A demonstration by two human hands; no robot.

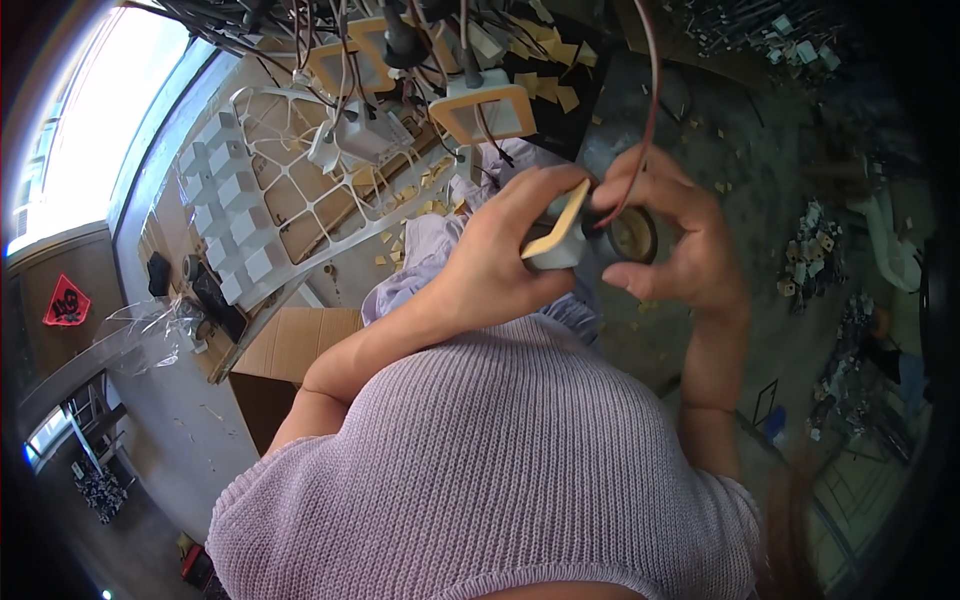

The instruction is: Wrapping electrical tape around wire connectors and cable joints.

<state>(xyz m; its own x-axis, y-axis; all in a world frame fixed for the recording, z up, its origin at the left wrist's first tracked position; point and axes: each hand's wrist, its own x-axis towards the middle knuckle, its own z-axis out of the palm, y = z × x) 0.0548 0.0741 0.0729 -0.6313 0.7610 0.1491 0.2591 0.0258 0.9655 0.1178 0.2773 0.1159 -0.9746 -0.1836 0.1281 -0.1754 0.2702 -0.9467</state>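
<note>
My left hand (500,240) grips a small white housing (557,252) with a yellow frame-shaped rim, its fingers and thumb closed round the sides. From the housing's right side a thin reddish-brown cable (653,110) rises in a curve past my right hand. My right hand (690,235) is curved beside the housing, slightly blurred, its thumb apart from the fingers. The fingertips are close to the cable; whether they touch it I cannot tell. A round dark-rimmed thing with a yellowish middle (632,236) shows between thumb and fingers, seemingly behind them.
Similar white housings with yellow frames (484,115) hang on cables ahead. Left of them lie a white lattice frame (290,205) and a row of white blocks (225,200). A cardboard box (300,345) stands by my left elbow. Yellow scraps (550,90) and small metal parts (810,250) lie about.
</note>
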